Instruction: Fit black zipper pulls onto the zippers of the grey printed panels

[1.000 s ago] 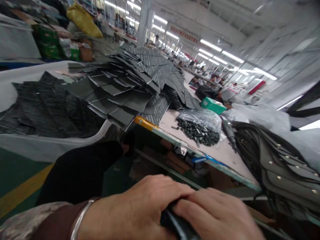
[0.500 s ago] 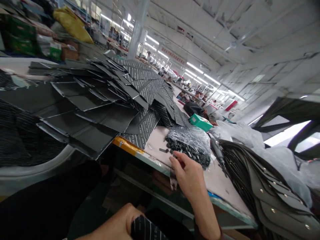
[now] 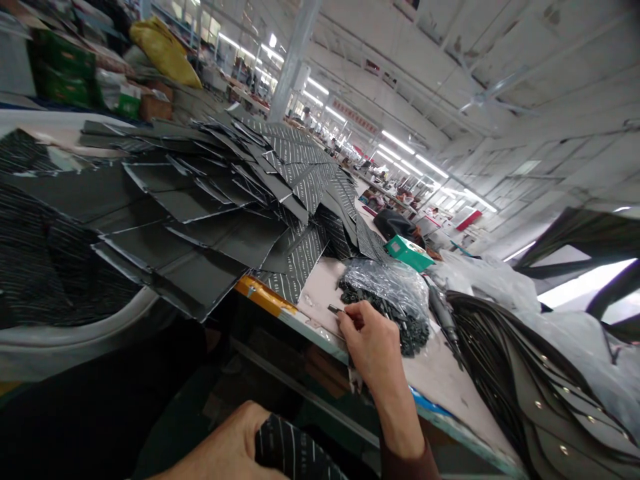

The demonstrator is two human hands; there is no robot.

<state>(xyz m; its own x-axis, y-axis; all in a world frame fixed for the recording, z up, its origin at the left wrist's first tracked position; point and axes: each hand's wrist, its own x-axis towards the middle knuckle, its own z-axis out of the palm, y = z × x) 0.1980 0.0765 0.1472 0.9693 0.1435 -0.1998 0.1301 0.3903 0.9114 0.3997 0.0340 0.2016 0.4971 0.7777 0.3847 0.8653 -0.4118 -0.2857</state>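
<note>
My right hand [image 3: 373, 343] is at the table's front edge, its thumb and forefinger pinched on a small dark metal piece [image 3: 335, 309]. Just beyond it lies a clear plastic bag [image 3: 385, 280] with many small dark pieces [image 3: 413, 330] spilling from it. Low in the view, my left hand [image 3: 235, 443] is closed on a black striped fabric piece [image 3: 295, 450] with white lettering. The lower part of that fabric runs out of the frame.
Dark panels [image 3: 200, 247] pile up at the left and overhang the table edge [image 3: 320, 333]. A green box [image 3: 409, 253], a dark hand tool [image 3: 443, 317] and a stack of dark strips with studs [image 3: 540, 380] lie to the right.
My right hand's thumb and forefinger have closed on the small metal piece that lay on the table. The left hand still holds the fabric. The view has shifted slightly.
</note>
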